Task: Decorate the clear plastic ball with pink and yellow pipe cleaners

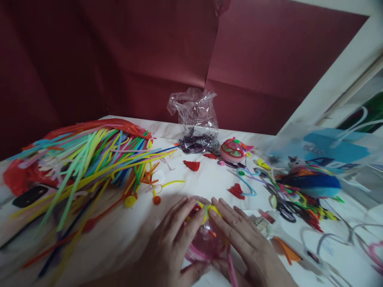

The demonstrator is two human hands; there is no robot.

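My left hand (175,235) and my right hand (242,239) are wrapped round a see-through pink ball (206,239) from both sides. Yellow and pale green fuzzy pipe cleaner (207,210) lies on top of the ball, under my fingertips. A pink pipe cleaner (231,267) hangs from the ball's lower right side, beside my right hand. Small coloured bits show through the ball, but I cannot make them out. Farther back stands a finished-looking pink decorated ball (233,150), and a curled light-blue pipe cleaner (247,183) lies in front of it.
A large bundle of coloured pipe cleaners (89,155) spreads on the left, near a phone (30,199). At the back stands a clear plastic bag (197,123) with dark contents. Scissors (285,211), a blue ball (314,185) and a glue gun (311,255) lie on the right.
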